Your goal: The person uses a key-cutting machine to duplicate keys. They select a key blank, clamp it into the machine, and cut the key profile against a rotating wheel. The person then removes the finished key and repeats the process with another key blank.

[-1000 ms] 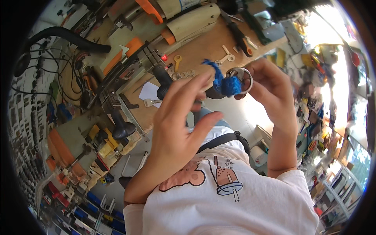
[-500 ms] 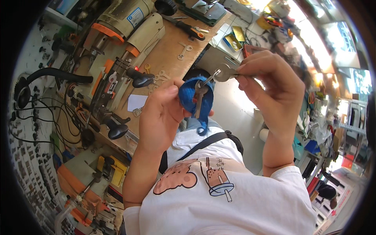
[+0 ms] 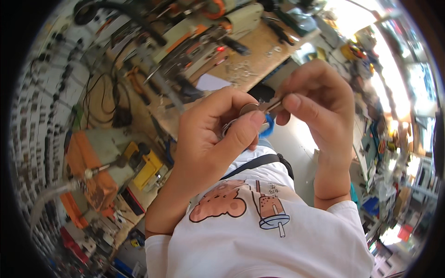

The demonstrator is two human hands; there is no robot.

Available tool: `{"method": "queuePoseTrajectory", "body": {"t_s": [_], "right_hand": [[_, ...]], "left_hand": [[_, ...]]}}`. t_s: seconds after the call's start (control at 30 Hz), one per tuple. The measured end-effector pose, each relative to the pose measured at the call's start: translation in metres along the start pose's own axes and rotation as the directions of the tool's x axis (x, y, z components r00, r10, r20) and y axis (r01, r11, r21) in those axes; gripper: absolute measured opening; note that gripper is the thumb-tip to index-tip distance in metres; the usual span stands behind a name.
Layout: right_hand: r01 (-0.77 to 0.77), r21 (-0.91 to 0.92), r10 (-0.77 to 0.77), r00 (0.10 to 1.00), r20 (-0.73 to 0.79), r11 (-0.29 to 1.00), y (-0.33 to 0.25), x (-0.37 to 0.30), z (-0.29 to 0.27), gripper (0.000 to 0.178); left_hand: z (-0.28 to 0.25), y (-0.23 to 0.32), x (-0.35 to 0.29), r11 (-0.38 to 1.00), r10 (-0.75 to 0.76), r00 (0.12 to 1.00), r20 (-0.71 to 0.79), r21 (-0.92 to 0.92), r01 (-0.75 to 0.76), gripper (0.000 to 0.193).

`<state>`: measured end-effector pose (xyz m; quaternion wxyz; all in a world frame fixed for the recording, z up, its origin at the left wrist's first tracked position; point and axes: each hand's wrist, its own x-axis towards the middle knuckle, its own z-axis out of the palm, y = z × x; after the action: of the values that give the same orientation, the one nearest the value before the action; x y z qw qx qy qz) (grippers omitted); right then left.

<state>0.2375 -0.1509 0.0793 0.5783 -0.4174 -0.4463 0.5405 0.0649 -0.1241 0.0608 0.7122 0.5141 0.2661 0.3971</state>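
Note:
My left hand pinches the round head of a metal key between thumb and forefinger. From the other side, my right hand grips a key blade with thumb and fingertips. The two hands nearly meet in front of my shirt. Blur and fingers hide whether this is one key or two laid together. A blue strap hangs below, partly covered by my left fingers.
A key-cutting machine with a small red light stands on the wooden bench. Loose keys and a white card lie there. Cables and an orange-and-yellow machine are at left. Key blanks hang further left.
My left hand has moved from the blue strap to the key's head, and the hands have come together. The strap now hangs lower, mostly hidden. My view has shifted, with the bench appearing higher.

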Motion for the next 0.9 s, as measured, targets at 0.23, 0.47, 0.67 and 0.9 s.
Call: {"method": "queuePoseTrajectory", "body": {"t_s": [0.23, 0.47, 0.67, 0.9], "right_hand": [[-0.161, 0.168, 0.125, 0.97, 0.207, 0.973, 0.041, 0.019, 0.038, 0.017], [-0.332, 0.19, 0.288, 0.931, 0.226, 0.924, 0.065, 0.036, 0.054, 0.019], [-0.349, 0.149, 0.327, 0.932, 0.157, 0.925, 0.079, 0.04, 0.054, 0.023], [-0.344, 0.181, 0.332, 0.939, 0.093, 0.921, 0.086, 0.046, 0.055, 0.02]], "left_hand": [[-0.037, 0.009, -0.038, 0.999, -0.025, 0.967, -0.252, 0.037, 0.035, 0.013], [-0.064, 0.006, -0.05, 0.972, 0.014, 0.894, -0.448, 0.216, 0.093, 0.015], [-0.082, -0.001, -0.042, 0.99, -0.083, 0.864, -0.496, 0.056, 0.128, 0.014], [-0.081, -0.007, -0.027, 0.978, -0.139, 0.888, -0.439, 0.082, 0.194, 0.014]]}}
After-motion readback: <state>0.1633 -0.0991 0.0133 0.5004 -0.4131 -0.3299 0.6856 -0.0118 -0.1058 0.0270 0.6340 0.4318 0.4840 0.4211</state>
